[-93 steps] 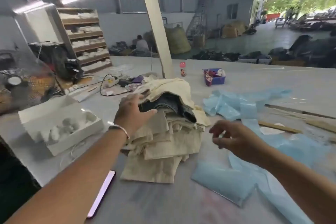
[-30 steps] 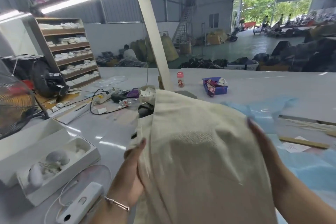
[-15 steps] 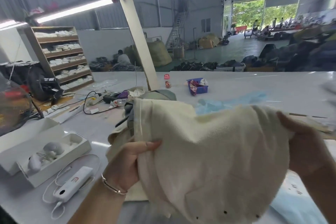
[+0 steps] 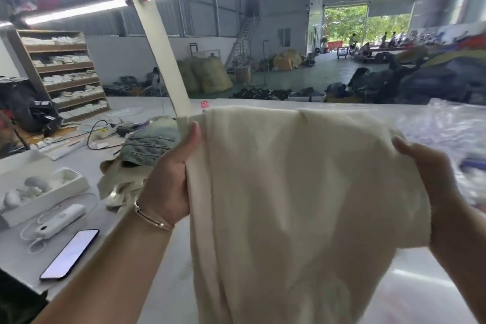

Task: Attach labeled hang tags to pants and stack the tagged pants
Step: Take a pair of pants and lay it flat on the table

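Since a moment ago you've raised the cream soft-woven pants (image 4: 297,192) higher, clear of the pile; your left hand (image 4: 171,179) and right hand (image 4: 431,179) each pinch an upper edge. Light, limp cloth: grip the seamed band

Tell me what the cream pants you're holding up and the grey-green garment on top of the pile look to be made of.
Cream pants, gripped by the left hand and right hand: a soft, matte woven cloth, perhaps cotton or a linen blend; it drapes in loose folds without sheen. Grey-green garment on the pile: probably washed denim, judging by its faded tone and stitched seams.
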Demonstrator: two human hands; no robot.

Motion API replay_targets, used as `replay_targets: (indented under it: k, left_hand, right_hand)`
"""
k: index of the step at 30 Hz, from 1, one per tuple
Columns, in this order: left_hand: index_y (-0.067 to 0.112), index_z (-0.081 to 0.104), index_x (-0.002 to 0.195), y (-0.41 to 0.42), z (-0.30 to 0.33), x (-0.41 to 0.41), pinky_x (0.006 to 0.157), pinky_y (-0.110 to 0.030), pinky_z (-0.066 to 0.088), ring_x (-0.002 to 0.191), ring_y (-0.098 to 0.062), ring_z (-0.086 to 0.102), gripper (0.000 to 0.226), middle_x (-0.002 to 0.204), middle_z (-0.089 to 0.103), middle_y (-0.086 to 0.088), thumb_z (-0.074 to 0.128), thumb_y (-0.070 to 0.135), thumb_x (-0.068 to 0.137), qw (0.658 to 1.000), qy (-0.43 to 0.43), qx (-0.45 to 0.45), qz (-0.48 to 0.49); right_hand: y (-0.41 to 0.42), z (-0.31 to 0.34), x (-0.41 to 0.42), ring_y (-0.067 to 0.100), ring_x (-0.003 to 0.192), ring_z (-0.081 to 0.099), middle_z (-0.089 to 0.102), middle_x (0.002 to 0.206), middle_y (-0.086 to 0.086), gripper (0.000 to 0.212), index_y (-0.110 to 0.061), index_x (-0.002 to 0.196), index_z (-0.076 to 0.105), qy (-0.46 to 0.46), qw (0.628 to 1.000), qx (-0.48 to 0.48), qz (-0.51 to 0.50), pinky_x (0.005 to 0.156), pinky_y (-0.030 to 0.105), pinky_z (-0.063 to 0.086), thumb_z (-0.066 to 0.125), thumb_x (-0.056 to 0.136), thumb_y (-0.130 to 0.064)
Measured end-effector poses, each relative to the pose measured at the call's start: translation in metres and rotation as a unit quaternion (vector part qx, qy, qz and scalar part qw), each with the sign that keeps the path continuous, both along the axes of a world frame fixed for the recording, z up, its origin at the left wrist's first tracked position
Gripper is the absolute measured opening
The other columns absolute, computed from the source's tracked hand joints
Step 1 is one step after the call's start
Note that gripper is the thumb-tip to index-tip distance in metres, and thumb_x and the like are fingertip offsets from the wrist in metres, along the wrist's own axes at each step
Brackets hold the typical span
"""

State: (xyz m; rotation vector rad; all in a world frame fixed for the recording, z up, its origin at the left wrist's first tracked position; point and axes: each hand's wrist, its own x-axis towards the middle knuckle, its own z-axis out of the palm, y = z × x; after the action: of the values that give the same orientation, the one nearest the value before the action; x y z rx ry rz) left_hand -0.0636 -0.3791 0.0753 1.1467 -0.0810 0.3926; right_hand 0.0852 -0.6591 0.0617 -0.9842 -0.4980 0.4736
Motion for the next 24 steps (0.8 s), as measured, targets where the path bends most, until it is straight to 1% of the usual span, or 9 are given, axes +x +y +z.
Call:
replay_targets:
  k: [4, 7, 10, 13, 15, 17, 20, 22, 24]
  left_hand:
    - [0.015, 0.078, 0.095, -0.037, 0.024, 0.001, 0.072, -0.035, 0.058, 0.091, -0.026, 0.073, 0.048, 0.098, 0.075, -0.01, 0.093, 0.032, 0.053, 0.989, -0.02, 0.139, 0.053]
    - [0.019, 0.077, 0.094, -0.055, 0.044, 0.006, 0.073, -0.034, 0.058, 0.092, -0.026, 0.072, 0.035, 0.098, 0.075, -0.008, 0.084, 0.011, 0.061, 0.973, -0.074, 0.189, 0.111]
    - [0.017, 0.077, 0.096, -0.063, 0.051, 0.01, 0.076, -0.034, 0.057, 0.093, -0.026, 0.071, 0.031, 0.098, 0.075, -0.009, 0.075, 0.003, 0.068, 0.971, -0.081, 0.202, 0.101]
    - [0.017, 0.078, 0.094, -0.059, 0.046, 0.008, 0.075, -0.034, 0.057, 0.09, -0.025, 0.072, 0.032, 0.095, 0.075, -0.008, 0.077, 0.004, 0.065, 0.97, -0.063, 0.221, 0.079]
    - [0.017, 0.077, 0.087, -0.043, 0.049, 0.002, 0.072, -0.033, 0.056, 0.084, -0.024, 0.072, 0.03, 0.09, 0.075, -0.005, 0.082, 0.012, 0.059, 0.966, -0.036, 0.22, 0.133]
    - [0.023, 0.069, 0.074, -0.02, 0.058, -0.006, 0.067, -0.03, 0.049, 0.073, -0.016, 0.064, 0.023, 0.076, 0.067, 0.004, 0.084, 0.028, 0.058, 0.931, -0.021, 0.235, 0.277]
    - [0.032, 0.057, 0.08, -0.004, 0.078, -0.015, 0.074, -0.028, 0.044, 0.078, -0.008, 0.056, 0.037, 0.082, 0.06, 0.014, 0.075, 0.059, 0.061, 0.822, -0.05, 0.372, 0.429]
    - [0.033, 0.062, 0.104, -0.019, 0.093, -0.011, 0.083, -0.019, 0.041, 0.098, 0.005, 0.058, 0.06, 0.106, 0.064, 0.018, 0.067, 0.073, 0.06, 0.798, -0.024, 0.521, 0.302]
    - [0.036, 0.06, 0.121, -0.045, 0.098, 0.002, 0.092, -0.023, 0.044, 0.108, 0.007, 0.058, 0.078, 0.12, 0.064, 0.019, 0.065, 0.079, 0.056, 0.766, 0.07, 0.63, 0.11]
  right_hand:
    - [-0.039, 0.046, -0.004, 0.024, 0.056, 0.069, 0.07, 0.066, 0.008, 0.019, -0.012, 0.073, 0.077, -0.1, 0.993, -0.066, -0.006, 0.051, 0.032, 0.055, 0.059, 0.064, -0.012]
    - [-0.057, 0.051, -0.009, 0.021, 0.058, 0.069, 0.071, 0.067, 0.006, 0.018, -0.014, 0.074, 0.077, -0.139, 0.989, -0.046, -0.037, 0.053, 0.028, 0.055, 0.061, 0.069, -0.018]
    - [-0.061, 0.044, -0.007, 0.021, 0.055, 0.069, 0.071, 0.066, 0.009, 0.019, -0.007, 0.071, 0.076, -0.117, 0.981, -0.153, -0.014, 0.048, 0.026, 0.054, 0.06, 0.069, -0.015]
    - [-0.06, 0.038, -0.016, 0.026, 0.064, 0.071, 0.073, 0.075, 0.012, 0.013, -0.008, 0.074, 0.077, -0.125, 0.977, -0.171, -0.037, 0.052, 0.031, 0.055, 0.067, 0.065, -0.005]
    - [-0.056, 0.041, -0.02, 0.024, 0.067, 0.071, 0.073, 0.077, 0.009, 0.017, -0.012, 0.074, 0.077, -0.131, 0.98, -0.133, -0.072, 0.053, 0.032, 0.056, 0.068, 0.063, -0.003]
    - [-0.049, 0.049, -0.024, 0.022, 0.068, 0.071, 0.073, 0.078, 0.006, 0.022, -0.012, 0.079, 0.075, -0.149, 0.979, -0.11, -0.082, 0.054, 0.032, 0.056, 0.068, 0.062, -0.001]
    - [-0.036, 0.063, -0.032, 0.02, 0.071, 0.07, 0.073, 0.081, 0.003, 0.032, -0.012, 0.092, 0.068, -0.187, 0.972, -0.118, -0.08, 0.056, 0.033, 0.057, 0.068, 0.065, 0.005]
    - [-0.027, 0.07, -0.038, 0.018, 0.071, 0.07, 0.072, 0.081, 0.002, 0.031, -0.013, 0.092, 0.067, -0.217, 0.963, -0.139, -0.083, 0.057, 0.032, 0.057, 0.065, 0.073, 0.011]
    - [-0.022, 0.075, -0.04, 0.017, 0.071, 0.07, 0.072, 0.08, 0.0, 0.032, -0.014, 0.092, 0.068, -0.243, 0.953, -0.159, -0.083, 0.056, 0.03, 0.056, 0.064, 0.076, 0.014]
